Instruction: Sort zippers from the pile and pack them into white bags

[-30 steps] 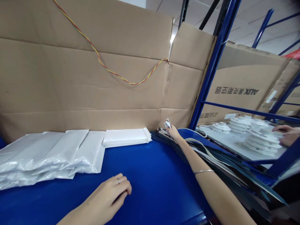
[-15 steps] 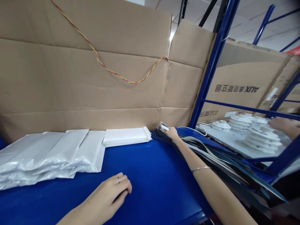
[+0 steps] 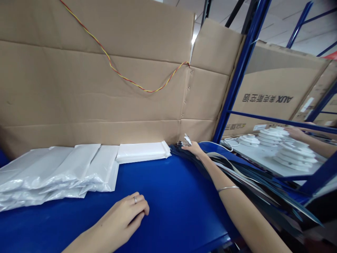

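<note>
My right hand (image 3: 193,148) is at the near end of a long bundle of dark flat strips (image 3: 252,179), its fingers closed on the strips. A small white tag (image 3: 187,139) sticks out just past the fingertips. A thin bangle (image 3: 228,188) circles that wrist. My left hand (image 3: 129,212), wearing a ring, lies curled on the blue table (image 3: 179,200) and holds nothing. Beside it, a little further off, are stacked white plastic-wrapped packs (image 3: 60,172). A flat white pack (image 3: 142,152) lies against the cardboard.
A cardboard wall (image 3: 92,95) with a red-yellow twisted wire (image 3: 147,91) backs the table. A blue steel rack upright (image 3: 242,70) stands right. Beyond it, a co-worker's hand (image 3: 295,133) reaches over stacks of white round parts (image 3: 295,158) on a pale table, before an AUX carton (image 3: 268,98).
The co-worker's hand has moved left and further over the white stacks. The white tag at my right fingertips now stands more upright. My left hand has barely moved.
</note>
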Available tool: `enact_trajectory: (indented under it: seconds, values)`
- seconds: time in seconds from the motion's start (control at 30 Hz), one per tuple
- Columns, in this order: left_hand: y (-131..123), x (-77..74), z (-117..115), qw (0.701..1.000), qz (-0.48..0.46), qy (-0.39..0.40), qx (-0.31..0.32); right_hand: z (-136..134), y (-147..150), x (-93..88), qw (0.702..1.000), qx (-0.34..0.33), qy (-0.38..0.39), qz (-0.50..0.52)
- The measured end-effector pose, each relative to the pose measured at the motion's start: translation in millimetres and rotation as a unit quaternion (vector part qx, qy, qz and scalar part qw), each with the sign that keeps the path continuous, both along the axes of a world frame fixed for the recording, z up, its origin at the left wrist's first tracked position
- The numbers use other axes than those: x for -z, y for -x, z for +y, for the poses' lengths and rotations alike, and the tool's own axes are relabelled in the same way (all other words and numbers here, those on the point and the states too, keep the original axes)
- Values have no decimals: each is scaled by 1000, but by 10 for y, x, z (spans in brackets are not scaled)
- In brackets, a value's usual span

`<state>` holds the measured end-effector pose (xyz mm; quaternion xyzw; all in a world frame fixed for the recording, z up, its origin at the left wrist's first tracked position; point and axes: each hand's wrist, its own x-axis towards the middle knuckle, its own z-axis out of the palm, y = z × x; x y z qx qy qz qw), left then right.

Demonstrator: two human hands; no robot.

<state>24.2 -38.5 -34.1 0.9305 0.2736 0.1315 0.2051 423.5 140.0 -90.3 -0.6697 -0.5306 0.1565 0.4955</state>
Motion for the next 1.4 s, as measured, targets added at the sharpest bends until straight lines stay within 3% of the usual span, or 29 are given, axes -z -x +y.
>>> enact_trajectory:
  seconds: [0.17, 0.37, 0.9, 1.17, 1.4]
  values:
    - [2, 10, 7, 1000, -4, -9, 1, 114, -44, 45, 993, 60, 45, -92]
    - [1, -2, -8, 1000, -20, -8, 7, 163, -43, 49, 983, 75, 73, -153]
    - [11, -13, -22, 1000, 2, -9, 1, 114, -32, 130, 991, 104, 30, -76]
    - [-9, -68, -41, 1000, 22, -19, 3, 17, 12, -26, 998, 30, -3, -61]
    - [8, -63, -59, 1000, 24, -18, -1, -103, -87, -304, 995, 6, -91, 43]
